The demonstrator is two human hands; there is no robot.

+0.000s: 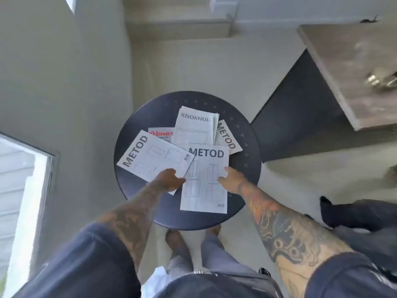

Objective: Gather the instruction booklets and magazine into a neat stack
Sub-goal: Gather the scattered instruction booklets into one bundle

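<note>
Several paper booklets lie fanned out on a round dark table (150,108). A tilted METOD booklet (150,157) sits at the left, and my left hand (169,179) pinches its near corner. An upright METOD booklet (205,179) lies in the middle front; my right hand (231,179) grips its right edge. Behind them lies a KNOXHULT booklet (194,127), with a third METOD booklet (227,136) poking out at its right. A magazine (161,134) with a red title shows partly between the left booklet and the KNOXHULT one.
A wooden countertop (343,67) over a dark cabinet stands at the right, with a shiny metal object (380,79) on it. A wall with a window (19,190) is at the left. My feet stand just in front of the table on pale floor.
</note>
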